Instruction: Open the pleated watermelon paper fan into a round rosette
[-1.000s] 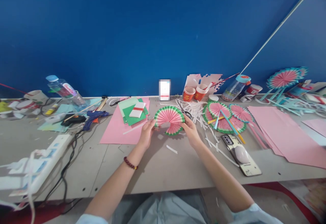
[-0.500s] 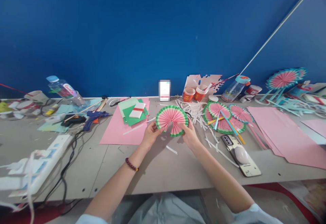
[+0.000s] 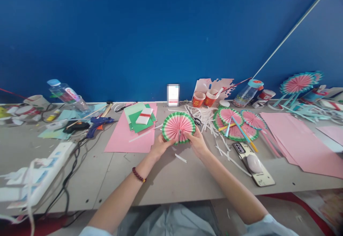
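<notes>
Between my two hands is a pleated paper fan [image 3: 178,121], pink to white inside with a green rim, spread almost to a full circle. A narrow gap shows at its lower middle. My left hand [image 3: 161,146] is closed on the lower left edge, thumb on the pleats. At the lower right edge my right hand [image 3: 197,142] pinches the fan the same way. Both hands are above the grey table [image 3: 160,178]. Below the fan lies a short white paper strip [image 3: 180,158]. The fingers behind the fan are hidden.
Pink sheets [image 3: 115,141] with green paper [image 3: 143,121] lie left, near a blue glue gun [image 3: 99,123] and a power strip [image 3: 53,171]. To the right are paper scraps [image 3: 206,119], finished fans [image 3: 235,125], a phone [image 3: 253,164] and paper cups [image 3: 198,99].
The gap at the bottom of the fan has narrowed as my hands brought its two ends closer together. The fan has moved slightly left.
</notes>
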Motion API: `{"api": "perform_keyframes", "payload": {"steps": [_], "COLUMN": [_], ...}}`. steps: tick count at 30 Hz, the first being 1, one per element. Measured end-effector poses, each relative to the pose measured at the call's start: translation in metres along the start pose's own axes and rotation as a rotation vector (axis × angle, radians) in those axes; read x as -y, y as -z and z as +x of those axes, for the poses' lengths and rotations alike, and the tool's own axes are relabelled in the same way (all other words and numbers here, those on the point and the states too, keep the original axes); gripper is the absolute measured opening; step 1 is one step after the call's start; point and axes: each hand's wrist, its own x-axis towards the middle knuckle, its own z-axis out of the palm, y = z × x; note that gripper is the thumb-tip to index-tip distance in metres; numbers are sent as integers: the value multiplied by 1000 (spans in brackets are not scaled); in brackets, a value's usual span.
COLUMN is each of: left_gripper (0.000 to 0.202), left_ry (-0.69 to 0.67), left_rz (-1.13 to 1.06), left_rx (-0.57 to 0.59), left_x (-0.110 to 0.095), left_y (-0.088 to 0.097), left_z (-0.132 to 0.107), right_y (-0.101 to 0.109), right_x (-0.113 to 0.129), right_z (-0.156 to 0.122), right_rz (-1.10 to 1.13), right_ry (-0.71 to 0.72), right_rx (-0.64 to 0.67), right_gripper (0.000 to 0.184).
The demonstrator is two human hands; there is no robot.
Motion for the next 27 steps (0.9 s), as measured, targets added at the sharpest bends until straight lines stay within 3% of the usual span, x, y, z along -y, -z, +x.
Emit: {"api": "perform_keyframes", "payload": {"steps": [10, 15, 27], "left_gripper": [37, 42, 45], "left_ry": [-24, -17, -20], "left_rz": [63, 20, 49], "left_rx": [-132, -120, -160], "left_x": [-3, -2, 6], "left_y": [5, 2, 1], "left_z": [1, 0, -1], "right_y": [2, 2, 3], "right_x": [-7, -8, -13], "right_z": [-3, -5, -5], "right_rz": [-137, -169, -269], "right_ry": [56, 98, 127], "right_rx": [32, 64, 43], "right_gripper": [59, 53, 62]}}
